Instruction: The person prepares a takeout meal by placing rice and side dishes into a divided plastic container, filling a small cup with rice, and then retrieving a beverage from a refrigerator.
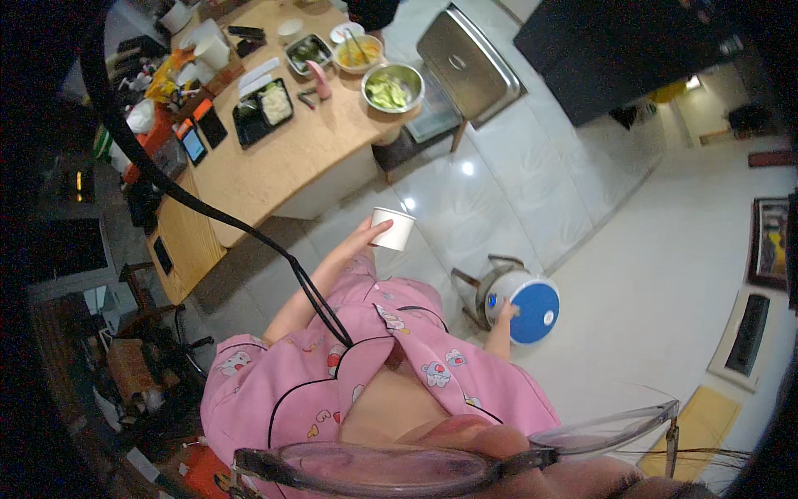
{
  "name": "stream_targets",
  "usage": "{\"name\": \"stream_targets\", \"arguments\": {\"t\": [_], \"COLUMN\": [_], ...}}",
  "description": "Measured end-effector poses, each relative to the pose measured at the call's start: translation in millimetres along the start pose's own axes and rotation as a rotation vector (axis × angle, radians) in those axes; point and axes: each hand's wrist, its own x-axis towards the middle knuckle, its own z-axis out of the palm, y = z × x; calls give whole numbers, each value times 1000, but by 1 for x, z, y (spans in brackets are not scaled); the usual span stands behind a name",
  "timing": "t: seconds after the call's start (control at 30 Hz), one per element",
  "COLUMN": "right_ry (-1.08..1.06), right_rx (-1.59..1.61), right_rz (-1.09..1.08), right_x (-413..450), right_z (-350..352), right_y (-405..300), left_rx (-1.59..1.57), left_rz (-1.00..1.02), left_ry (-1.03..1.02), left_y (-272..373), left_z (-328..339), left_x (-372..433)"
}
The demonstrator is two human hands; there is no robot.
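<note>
My left hand (374,232) holds a white paper cup (393,229) upright in front of my body, the thumb over its side near the rim. My right hand (506,312) reaches out to the right and touches a white rice cooker (495,293) with a blue lid (535,312), at the edge of the lid beside a small blue light. The lid looks closed. Whether the fingers grip anything there is hard to tell. The cooker stands on a wooden stool (467,279) by the wall.
At the front left, a wooden table (312,146) bears a steel bowl of green leaves (389,88), a bowl of yellow food (358,55), a black food tray (263,112) and several phones. A steel lid or panel (467,62) lies beyond. A black cord hangs across the view.
</note>
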Motion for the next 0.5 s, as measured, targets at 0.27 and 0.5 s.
{"name": "stream_targets", "arguments": {"t": [0.27, 0.5], "right_ry": [-215, -547], "right_rx": [95, 584], "right_rz": [-558, -1305], "right_x": [-75, -267], "right_z": [85, 212], "right_y": [-257, -587], "left_rx": [73, 215], "left_rz": [407, 514], "left_ry": [426, 805], "left_y": [65, 112], "left_z": [-107, -183], "left_x": [63, 50]}}
